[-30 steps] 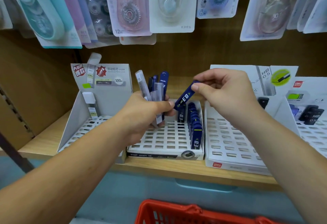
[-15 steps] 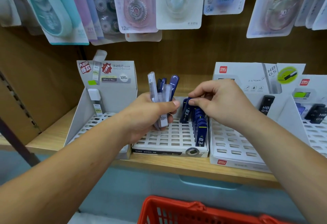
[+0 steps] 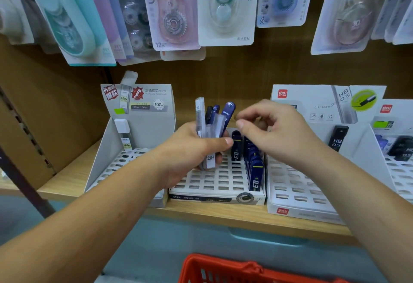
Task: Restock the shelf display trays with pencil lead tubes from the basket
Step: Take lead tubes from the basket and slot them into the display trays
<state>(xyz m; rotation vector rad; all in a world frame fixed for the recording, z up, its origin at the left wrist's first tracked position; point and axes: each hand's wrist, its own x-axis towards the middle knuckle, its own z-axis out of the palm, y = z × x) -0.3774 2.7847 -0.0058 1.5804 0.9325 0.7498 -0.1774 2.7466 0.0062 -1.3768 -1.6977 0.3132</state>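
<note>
The bundle of clear and dark blue plastic pencil lead tubes (image 3: 211, 126) stands upright in the left hand (image 3: 190, 151), whose fingers and thumb are wrapped round its lower half, above the far part of the white slotted plastic middle tray (image 3: 207, 180). The right hand (image 3: 277, 135) hangs just right of the bundle's tops. It is empty, with its fingers loosely curled and thumb and forefinger slightly parted near the rounded cap of the tallest dark blue tube (image 3: 229, 109). The step in hand looks like drawing one blue tube out to seat it. To do that well, pinch the tube high on its cap and lift straight up, while the left hand eases only enough to let it slide, or the clear tubes beside it may slip. In the tray, a row of dark blue tubes (image 3: 253, 166) fills the right column, and a lone dark blue tube (image 3: 236, 148) stands at the far end of the next column left. The new one likely belongs in the slot just nearer than that one. The clear tubes probably suit the white cardboard display on the left (image 3: 143, 126), where one clear tube (image 3: 125, 135) stands. The white tray on the right (image 3: 290, 186) holds a black tube (image 3: 337, 140). The red plastic basket (image 3: 223, 269) sits near, below the wooden shelf (image 3: 223, 215).
</note>
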